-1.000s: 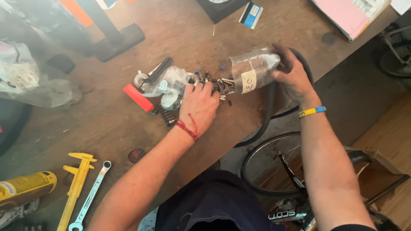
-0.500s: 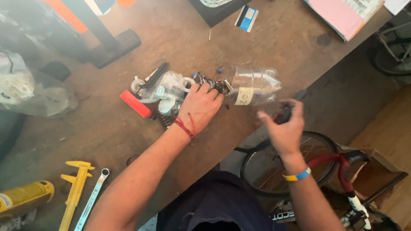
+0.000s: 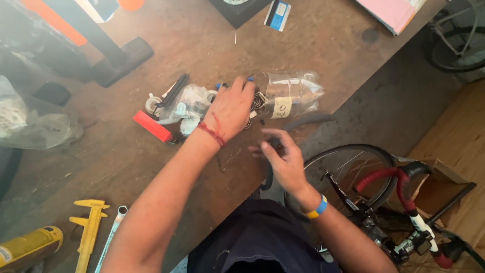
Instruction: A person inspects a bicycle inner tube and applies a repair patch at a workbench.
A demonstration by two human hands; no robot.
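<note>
My left hand [image 3: 231, 108], with a red thread at the wrist, lies palm down with fingers spread on a pile of small parts [image 3: 184, 108] on the brown wooden table [image 3: 313, 45]: white rings, black pieces and small clear bags. Just right of its fingertips lies a clear plastic bag [image 3: 295, 91] with a white label. At the table's near edge, my blurred right hand [image 3: 283, 156], which wears a blue and yellow wristband, is closed around a black rubber tube [image 3: 313, 120] that curves along the edge.
A red flat block [image 3: 151, 126] lies left of the pile. A yellow caliper [image 3: 91, 222], a wrench [image 3: 110, 241] and a yellow can [image 3: 28, 246] sit at the near left. At the back stands a black stand base [image 3: 121, 55]. A bicycle with red bar tape [image 3: 399, 182] stands below the table.
My right hand let go of the clear bag, swung off the table toward the bicycle, then came back to the near edge. My left hand stayed on the pile.
</note>
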